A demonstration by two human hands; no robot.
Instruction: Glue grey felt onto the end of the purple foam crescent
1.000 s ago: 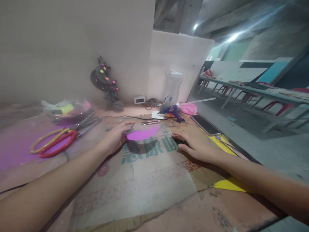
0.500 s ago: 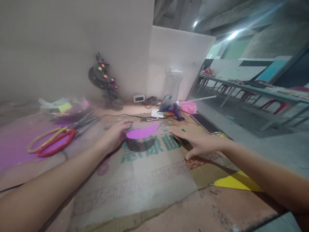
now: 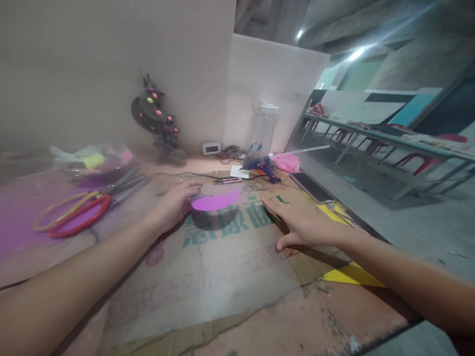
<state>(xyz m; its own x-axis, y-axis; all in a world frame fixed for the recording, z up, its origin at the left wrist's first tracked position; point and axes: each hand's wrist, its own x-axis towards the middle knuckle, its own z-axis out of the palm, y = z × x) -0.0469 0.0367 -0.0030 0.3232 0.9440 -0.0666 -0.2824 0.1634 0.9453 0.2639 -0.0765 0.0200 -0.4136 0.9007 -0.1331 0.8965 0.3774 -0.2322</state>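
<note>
A purple, curved piece of thin sheet [image 3: 217, 200] is held at its left end by my left hand [image 3: 178, 201]. The piece sits above the cardboard [image 3: 226, 272], casting a dark shadow on it. My right hand [image 3: 299, 220] is over the right part of the cardboard, fingers apart and thumb spread, with nothing in it. Beyond the purple piece lie small thread snips [image 3: 228, 181] and a blue glue gun [image 3: 265, 168]. A phone [image 3: 312, 188] rests just past my right hand.
Scissors with red and yellow handles [image 3: 79, 212] lie at left on a purple sheet [image 3: 17, 222]. A plastic bag of scraps [image 3: 92, 160], a dark beaded figure [image 3: 158, 118], a small clock [image 3: 211, 148] and a clear bottle [image 3: 264, 128] line the back. Yellow sheet [image 3: 352, 274] shows at right.
My right hand has shifted slightly left and lower, toward the purple piece. My left hand keeps hold of that piece. The whole view has moved slightly.
</note>
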